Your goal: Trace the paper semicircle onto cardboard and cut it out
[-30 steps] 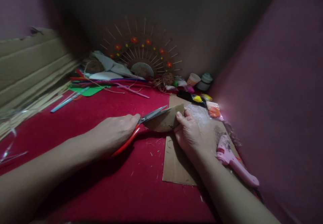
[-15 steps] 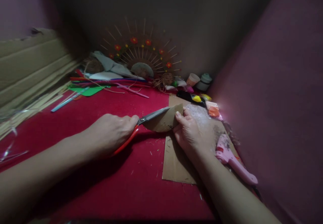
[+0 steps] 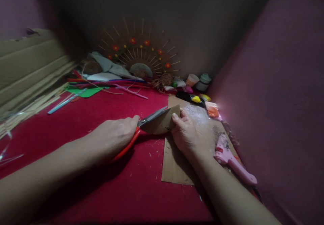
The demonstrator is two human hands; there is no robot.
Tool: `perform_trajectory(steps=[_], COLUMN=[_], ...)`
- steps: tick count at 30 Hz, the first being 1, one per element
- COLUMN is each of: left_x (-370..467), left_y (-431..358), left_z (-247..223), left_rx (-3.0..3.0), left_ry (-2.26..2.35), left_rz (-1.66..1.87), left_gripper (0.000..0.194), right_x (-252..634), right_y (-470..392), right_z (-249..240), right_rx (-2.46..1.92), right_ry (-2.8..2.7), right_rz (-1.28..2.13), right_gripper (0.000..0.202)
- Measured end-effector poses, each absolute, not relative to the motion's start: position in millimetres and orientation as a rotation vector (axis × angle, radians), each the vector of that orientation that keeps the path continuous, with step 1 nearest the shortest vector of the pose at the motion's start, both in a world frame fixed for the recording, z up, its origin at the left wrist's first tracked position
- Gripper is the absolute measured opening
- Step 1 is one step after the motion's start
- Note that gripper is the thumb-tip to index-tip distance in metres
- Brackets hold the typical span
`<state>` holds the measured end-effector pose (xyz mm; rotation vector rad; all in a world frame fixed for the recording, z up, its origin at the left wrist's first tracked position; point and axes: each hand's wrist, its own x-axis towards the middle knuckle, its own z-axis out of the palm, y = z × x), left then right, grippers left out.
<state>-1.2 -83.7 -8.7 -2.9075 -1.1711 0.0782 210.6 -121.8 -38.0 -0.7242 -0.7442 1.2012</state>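
Observation:
My left hand [image 3: 117, 133] is closed around the orange handles of a pair of scissors [image 3: 153, 115]. The scissors' metal blades lie along the upper edge of a small brown cardboard piece [image 3: 159, 123], which has a rounded lower edge and dark marks. Thumb and fingers of my right hand [image 3: 184, 128] pinch this piece at its right end. Under the right hand, a larger flat cardboard sheet [image 3: 174, 171] rests on the red tabletop [image 3: 113, 191].
A pink glue gun [image 3: 235, 160] lies right of my right forearm. Clay packets [image 3: 212, 110], a cup [image 3: 192, 80] and a jar [image 3: 204, 82] stand behind. A stick fan with flowers [image 3: 140, 56] leans at the back; pipe cleaners [image 3: 108, 83] and sticks [image 3: 32, 106] lie left.
The whole view has shifted slightly. My hands, the scissors and the cardboard piece keep nearly the same positions, with the blades still at its upper edge.

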Motion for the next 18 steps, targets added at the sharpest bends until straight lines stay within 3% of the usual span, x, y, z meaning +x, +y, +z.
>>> perform_trajectory(steps=[10, 18], left_x=[3.4, -1.3], left_y=[-87.3, -86.6], left_z=[-4.3, -0.2], left_rx=[-2.818, -2.81], left_ry=[-1.162, -1.056], left_rz=[0.292, 0.27], left_gripper=[0.041, 0.044], right_x=[207.0, 207.4], right_y=[-124.1, -124.0], right_z=[-39.9, -39.7], right_rx=[-0.716, -0.705], right_ry=[-0.748, -0.765], right_rz=[1.265, 1.269], right_gripper=[0.028, 0.029])
